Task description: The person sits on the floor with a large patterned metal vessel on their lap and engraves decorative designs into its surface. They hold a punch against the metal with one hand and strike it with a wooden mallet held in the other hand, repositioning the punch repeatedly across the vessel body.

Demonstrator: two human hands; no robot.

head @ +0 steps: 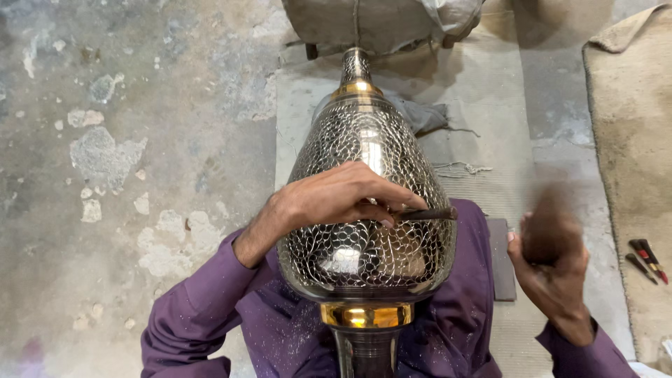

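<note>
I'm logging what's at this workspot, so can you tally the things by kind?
Large silver metal vase with scale pattern and brass bands: 1
Thin dark chisel-like rod, held on the vase by the left hand: 1
Blurred brown mallet-like block in the right hand: 1
Small red-and-black handled tools on the tan mat: 2
Total: 5

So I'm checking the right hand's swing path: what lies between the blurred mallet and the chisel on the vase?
In the head view, only purple sleeve cloth lies between the mallet and the chisel.
</note>
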